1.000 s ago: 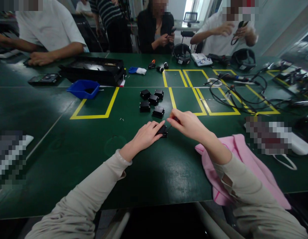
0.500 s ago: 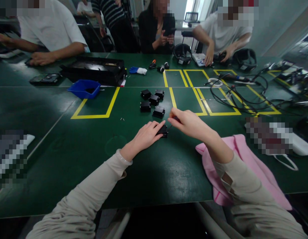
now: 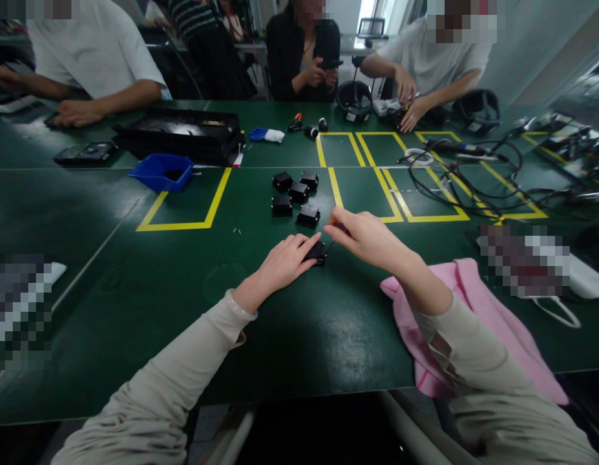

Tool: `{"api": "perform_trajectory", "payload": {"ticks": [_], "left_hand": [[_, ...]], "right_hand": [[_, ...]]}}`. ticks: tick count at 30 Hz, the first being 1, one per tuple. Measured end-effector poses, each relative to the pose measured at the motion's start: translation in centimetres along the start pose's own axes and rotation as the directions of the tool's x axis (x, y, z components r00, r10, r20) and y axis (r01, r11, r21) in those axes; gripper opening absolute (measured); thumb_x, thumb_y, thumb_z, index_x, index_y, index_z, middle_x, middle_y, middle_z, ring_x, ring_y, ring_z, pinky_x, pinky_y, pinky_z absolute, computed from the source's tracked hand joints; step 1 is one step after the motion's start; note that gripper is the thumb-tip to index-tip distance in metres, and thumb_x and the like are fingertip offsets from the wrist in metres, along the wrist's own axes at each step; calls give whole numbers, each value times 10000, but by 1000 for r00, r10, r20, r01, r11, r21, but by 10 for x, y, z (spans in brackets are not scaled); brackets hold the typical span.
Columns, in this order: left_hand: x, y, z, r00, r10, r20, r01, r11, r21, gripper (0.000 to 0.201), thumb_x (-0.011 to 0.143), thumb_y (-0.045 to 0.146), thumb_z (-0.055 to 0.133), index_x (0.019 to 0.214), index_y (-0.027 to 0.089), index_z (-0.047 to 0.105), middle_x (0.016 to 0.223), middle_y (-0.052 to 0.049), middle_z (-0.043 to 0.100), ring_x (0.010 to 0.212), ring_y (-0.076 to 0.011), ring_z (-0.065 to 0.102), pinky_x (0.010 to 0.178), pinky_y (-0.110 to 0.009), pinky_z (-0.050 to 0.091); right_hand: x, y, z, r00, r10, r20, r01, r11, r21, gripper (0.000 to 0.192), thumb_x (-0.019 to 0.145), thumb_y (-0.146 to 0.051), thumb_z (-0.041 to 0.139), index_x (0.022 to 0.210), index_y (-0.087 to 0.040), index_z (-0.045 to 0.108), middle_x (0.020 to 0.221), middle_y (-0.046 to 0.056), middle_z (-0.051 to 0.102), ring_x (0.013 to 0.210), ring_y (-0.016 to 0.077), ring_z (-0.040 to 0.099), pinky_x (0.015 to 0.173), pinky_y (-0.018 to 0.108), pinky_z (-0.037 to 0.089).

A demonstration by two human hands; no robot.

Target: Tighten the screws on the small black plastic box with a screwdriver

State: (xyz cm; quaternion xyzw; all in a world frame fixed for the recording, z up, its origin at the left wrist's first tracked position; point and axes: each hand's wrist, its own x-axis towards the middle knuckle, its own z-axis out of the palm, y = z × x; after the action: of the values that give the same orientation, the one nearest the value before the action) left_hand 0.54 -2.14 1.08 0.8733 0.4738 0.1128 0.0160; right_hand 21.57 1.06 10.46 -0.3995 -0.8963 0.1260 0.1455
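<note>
fingers (image 3: 306,243) of the left hand (image 3: 284,261) lie flat and together, pressed down on a small black box (image 3: 317,252) that sits on the green tabletop (image 3: 134,278) just in front of the person. the right hand (image 3: 369,237) hovers beside it, its fingers pinched together on a thin tool (image 3: 331,245), probably a small screwdriver, whose tip angles down to the box's right edge; the tip itself is too small to make out.

five more black boxes (image 3: 296,196) of the same kind sit in a loose cluster just beyond, near a yellow tape line (image 3: 335,188). a couple of tiny screws (image 3: 236,230) lie loose on the tabletop to the left. a pink cloth (image 3: 478,329) lies under the right forearm.

to do this well, i judge the left hand should keep firm downward pressure so the box cannot twist or slide, with fingertips clear of the tool's path. the tool wants to stand in line with the fastener, not slanted, and turn with light steady force so it does not slip out and mar the casing. the loose screws are easy to sweep away with a sleeve, so they are best left well apart from the arms.

no brand, label or writing can be read on the boxes, the blue bin (image 3: 159,172) or the long black tray (image 3: 180,132) further off; several patches are blurred out.
</note>
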Motion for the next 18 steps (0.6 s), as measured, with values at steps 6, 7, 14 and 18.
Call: {"api": "perform_trajectory", "payload": {"ticks": [6,7,14,18], "left_hand": [[0,1,-1,1000,0,5,0,1000,2,555,967,401,459,1458,204,292,1188,-96,531,1017,-239,515,884,-370,457],[0,1,-2,1000,1,7,-1,1000,2,556,966,401,461,1458,201,293,1188,-96,531,1017,-240,513,885,-371,458],[0,0,-1,1000,1,3,-1,1000,-7,545,968,406,453,1454,215,298,1185,-99,529,1017,-237,516,902,-383,452],[0,0,-1,1000,0,4,0,1000,-5,551,969,407,451,1460,217,288,1193,-101,526,1013,-237,516,893,-381,456]], "right_hand": [[-3,-1,-1,1000,-16,4,16,1000,16,174,943,-336,400,1009,-204,492,757,17,604,663,150,525,599,262,290],[-3,-2,-2,1000,-19,6,19,1000,15,168,940,-324,402,1015,-200,488,767,21,608,669,152,528,602,262,293],[-2,-7,-2,1000,9,7,-8,998,-60,238,955,-408,384,962,-208,513,742,24,614,634,154,521,577,263,263],[-2,-7,-1,1000,13,-6,-13,998,-63,215,957,-371,379,999,-200,502,754,32,623,640,162,533,580,267,269]]}}
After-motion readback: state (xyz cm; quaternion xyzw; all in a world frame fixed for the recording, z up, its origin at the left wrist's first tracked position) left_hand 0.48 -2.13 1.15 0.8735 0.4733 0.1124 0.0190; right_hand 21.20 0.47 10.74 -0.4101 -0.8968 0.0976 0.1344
